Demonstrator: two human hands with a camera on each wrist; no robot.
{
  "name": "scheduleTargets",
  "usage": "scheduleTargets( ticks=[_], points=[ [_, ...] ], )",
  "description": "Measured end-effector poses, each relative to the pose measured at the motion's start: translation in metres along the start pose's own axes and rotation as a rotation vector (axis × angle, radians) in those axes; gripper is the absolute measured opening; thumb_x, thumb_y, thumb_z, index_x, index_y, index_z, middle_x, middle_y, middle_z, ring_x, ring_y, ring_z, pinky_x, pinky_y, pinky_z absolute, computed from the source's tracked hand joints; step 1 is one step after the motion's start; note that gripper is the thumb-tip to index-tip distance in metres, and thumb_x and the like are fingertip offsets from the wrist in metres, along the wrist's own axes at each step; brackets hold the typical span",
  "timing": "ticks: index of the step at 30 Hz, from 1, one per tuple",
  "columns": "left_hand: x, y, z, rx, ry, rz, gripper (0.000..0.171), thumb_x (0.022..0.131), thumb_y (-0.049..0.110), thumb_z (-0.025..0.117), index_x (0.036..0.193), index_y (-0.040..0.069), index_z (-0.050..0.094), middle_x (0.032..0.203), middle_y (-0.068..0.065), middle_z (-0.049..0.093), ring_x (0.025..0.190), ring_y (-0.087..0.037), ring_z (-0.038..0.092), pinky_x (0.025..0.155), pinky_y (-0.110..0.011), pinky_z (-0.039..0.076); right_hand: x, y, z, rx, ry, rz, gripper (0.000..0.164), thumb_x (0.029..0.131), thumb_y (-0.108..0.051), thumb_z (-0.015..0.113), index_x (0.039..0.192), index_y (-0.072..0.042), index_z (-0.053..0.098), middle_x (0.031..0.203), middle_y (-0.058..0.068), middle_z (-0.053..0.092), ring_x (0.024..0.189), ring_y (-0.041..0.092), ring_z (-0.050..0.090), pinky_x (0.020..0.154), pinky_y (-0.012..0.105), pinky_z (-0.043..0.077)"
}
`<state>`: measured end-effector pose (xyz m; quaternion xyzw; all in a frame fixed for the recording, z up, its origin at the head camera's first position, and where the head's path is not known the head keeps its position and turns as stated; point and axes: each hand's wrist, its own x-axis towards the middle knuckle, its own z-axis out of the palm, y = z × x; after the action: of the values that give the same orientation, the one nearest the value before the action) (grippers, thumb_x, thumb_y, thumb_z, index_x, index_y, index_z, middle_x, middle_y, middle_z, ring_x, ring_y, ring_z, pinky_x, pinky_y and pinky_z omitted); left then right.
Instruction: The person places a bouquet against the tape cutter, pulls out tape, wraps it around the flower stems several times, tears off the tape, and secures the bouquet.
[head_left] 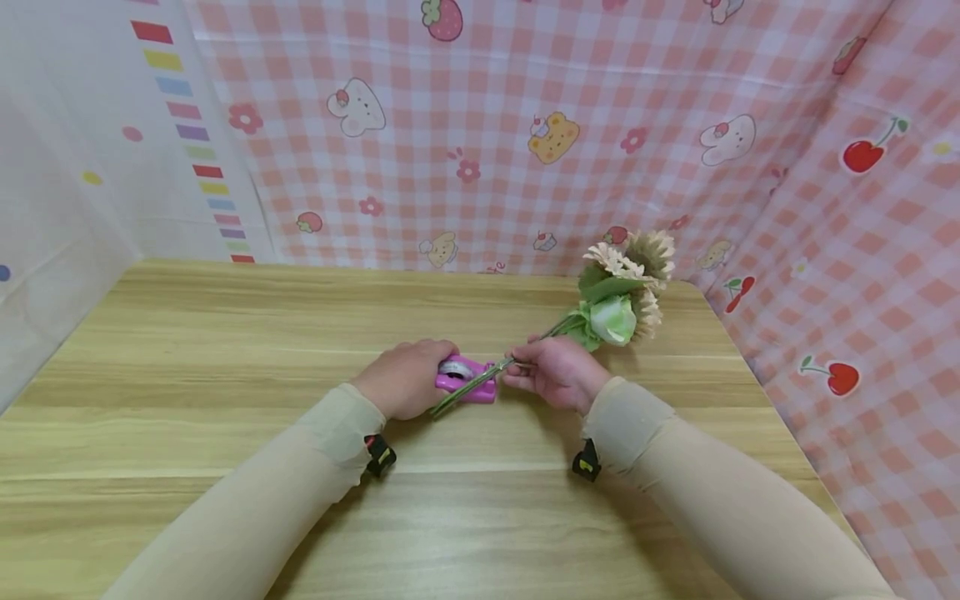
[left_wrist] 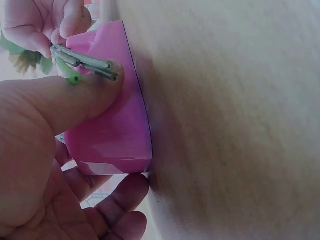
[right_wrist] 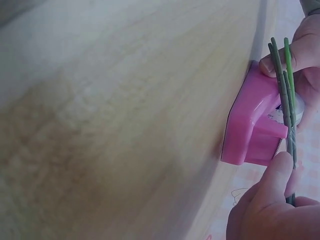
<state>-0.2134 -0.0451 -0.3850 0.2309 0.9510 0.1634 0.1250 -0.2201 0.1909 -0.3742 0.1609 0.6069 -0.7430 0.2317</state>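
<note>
A pink tape dispenser [head_left: 477, 392] with a roll of clear tape [head_left: 454, 367] sits on the wooden table. My left hand [head_left: 405, 379] grips its rear end, the thumb along its near side in the left wrist view. Between thumb and fingers, my right hand [head_left: 558, 372] pinches the green stems [head_left: 474, 384] of a flower bunch. Those stems slant over the dispenser, their cut ends reaching my left thumb. Clear tape shows around the stems [right_wrist: 291, 135] near the dispenser's toothed edge in the right wrist view. The blooms, a pale green rose [head_left: 611, 320] and beige flowers [head_left: 618, 262], point away to the right.
The wooden table [head_left: 225, 350] extends around both hands. Behind it hangs a pink checked cloth [head_left: 480, 100] with cartoon prints, and another patterned cloth [head_left: 885, 275] borders the right side. A white cloth [head_left: 67, 142] stands at the left.
</note>
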Motion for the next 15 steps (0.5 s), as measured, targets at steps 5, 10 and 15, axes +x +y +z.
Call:
scheduleTargets(
  ticks=[5, 10, 15],
  points=[
    [0.0008, -0.0008, 0.0007, -0.006, 0.003, -0.004, 0.055, 0.099, 0.031, 0.073, 0.149, 0.017, 0.054, 0.142, -0.008, 0.064, 0.125, -0.032, 0.062, 0.111, -0.05, 0.05, 0.0022, 0.0009, 0.0008, 0.004, 0.004, 0.006, 0.012, 0.102, 0.002, 0.047, 0.097, 0.0, 0.058, 0.091, 0.008, 0.06, 0.079, 0.017, 0.065, 0.094, 0.034, 0.063],
    [0.002, -0.0014, 0.0016, -0.007, 0.001, -0.006, 0.056, 0.098, 0.031, 0.073, 0.149, 0.017, 0.054, 0.142, -0.007, 0.064, 0.125, -0.031, 0.062, 0.111, -0.05, 0.05, 0.0018, -0.0005, 0.0014, 0.031, 0.008, 0.041, 0.013, 0.101, 0.001, 0.046, 0.096, -0.001, 0.057, 0.09, 0.008, 0.058, 0.081, 0.018, 0.061, 0.094, 0.033, 0.063],
    [0.001, -0.0012, 0.0011, -0.008, 0.003, -0.006, 0.055, 0.098, 0.03, 0.073, 0.149, 0.017, 0.054, 0.142, -0.007, 0.064, 0.125, -0.032, 0.063, 0.112, -0.05, 0.05, 0.0004, -0.0021, 0.0012, 0.046, 0.018, 0.079, 0.011, 0.101, 0.002, 0.045, 0.095, -0.001, 0.054, 0.093, 0.01, 0.056, 0.085, 0.018, 0.06, 0.094, 0.03, 0.063]
  ],
)
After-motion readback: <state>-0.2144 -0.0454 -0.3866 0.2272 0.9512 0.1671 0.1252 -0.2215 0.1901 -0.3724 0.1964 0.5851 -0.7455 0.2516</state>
